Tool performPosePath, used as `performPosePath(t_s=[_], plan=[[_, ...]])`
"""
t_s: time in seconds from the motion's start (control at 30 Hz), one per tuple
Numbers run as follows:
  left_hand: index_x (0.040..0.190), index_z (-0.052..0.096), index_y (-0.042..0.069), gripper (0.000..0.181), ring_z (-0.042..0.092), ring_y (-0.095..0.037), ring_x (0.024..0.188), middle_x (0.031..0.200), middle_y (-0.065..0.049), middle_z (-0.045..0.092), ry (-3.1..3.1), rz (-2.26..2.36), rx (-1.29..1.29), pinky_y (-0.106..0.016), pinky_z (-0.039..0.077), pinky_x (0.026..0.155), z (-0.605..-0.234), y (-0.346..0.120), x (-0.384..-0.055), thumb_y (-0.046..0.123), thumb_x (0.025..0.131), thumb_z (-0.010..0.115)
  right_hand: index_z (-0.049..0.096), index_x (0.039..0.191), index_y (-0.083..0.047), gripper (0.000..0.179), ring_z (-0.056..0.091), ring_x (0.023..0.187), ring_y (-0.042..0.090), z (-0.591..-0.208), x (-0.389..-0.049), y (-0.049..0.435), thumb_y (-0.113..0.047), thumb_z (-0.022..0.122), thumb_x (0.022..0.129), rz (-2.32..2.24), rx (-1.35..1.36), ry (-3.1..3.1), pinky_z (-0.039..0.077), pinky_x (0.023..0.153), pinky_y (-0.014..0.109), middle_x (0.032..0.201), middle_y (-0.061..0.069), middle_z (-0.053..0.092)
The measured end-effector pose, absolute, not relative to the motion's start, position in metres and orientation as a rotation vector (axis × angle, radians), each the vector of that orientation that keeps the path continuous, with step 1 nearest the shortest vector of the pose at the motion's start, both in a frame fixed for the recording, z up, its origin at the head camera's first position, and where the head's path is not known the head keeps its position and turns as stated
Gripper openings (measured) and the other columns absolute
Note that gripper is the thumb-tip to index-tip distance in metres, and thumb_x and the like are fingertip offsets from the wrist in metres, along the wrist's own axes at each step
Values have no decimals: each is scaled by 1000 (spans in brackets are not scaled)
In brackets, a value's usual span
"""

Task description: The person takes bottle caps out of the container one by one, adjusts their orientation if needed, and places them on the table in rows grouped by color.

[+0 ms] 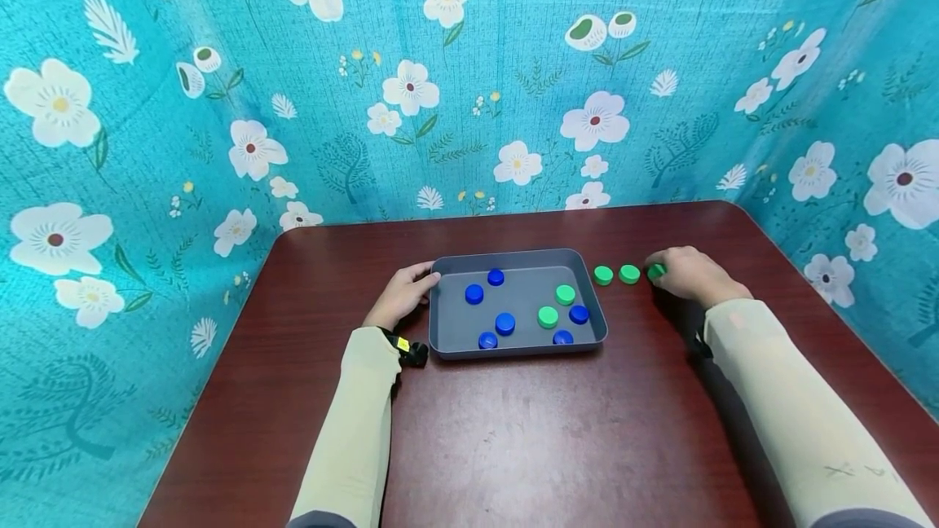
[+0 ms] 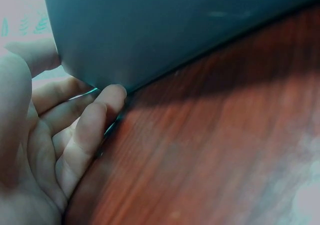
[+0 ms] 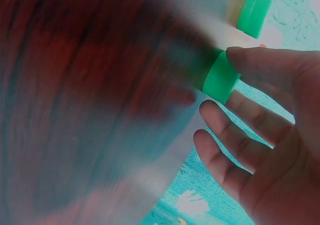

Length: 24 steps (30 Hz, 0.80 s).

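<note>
At its left wall a grey tray (image 1: 458, 263) is held by my left hand (image 1: 402, 293), the thumb over the rim. In the left wrist view the fingertips (image 2: 114, 96) lie against the tray's bottom edge. My right hand (image 1: 693, 274), right of the tray, pinches a green bottle cap (image 3: 221, 78) between thumb and forefinger, at the table surface. Two more green caps, a near one (image 1: 628, 274) and a farther one (image 1: 603, 275), stand in a row between that hand and the tray.
Inside the tray lie several blue caps, one of them (image 1: 504, 323) near the middle, and two green caps (image 1: 547, 317). The dark red-brown table (image 1: 543, 438) carries everything. A turquoise flowered cloth (image 1: 469, 104) hangs behind and along both sides.
</note>
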<state>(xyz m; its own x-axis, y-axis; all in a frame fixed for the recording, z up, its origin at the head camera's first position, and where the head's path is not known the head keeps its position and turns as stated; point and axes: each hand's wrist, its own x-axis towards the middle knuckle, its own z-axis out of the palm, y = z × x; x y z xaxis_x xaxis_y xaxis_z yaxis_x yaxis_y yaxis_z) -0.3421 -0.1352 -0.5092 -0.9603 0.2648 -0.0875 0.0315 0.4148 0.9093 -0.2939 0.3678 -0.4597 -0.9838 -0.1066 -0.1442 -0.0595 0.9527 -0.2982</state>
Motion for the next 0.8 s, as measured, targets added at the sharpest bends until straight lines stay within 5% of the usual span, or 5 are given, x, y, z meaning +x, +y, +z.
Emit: performPosePath(t_s=[0.8], plan=[[140, 55, 17, 44, 65, -22, 83, 116, -3, 65, 2444, 1604, 291, -36, 55, 71, -512, -135, -342, 33, 99, 58, 55, 134, 2, 53, 42, 124, 47, -424, -270, 320, -22, 71, 89, -524, -165, 3060, 38, 94, 65, 131, 26, 52]])
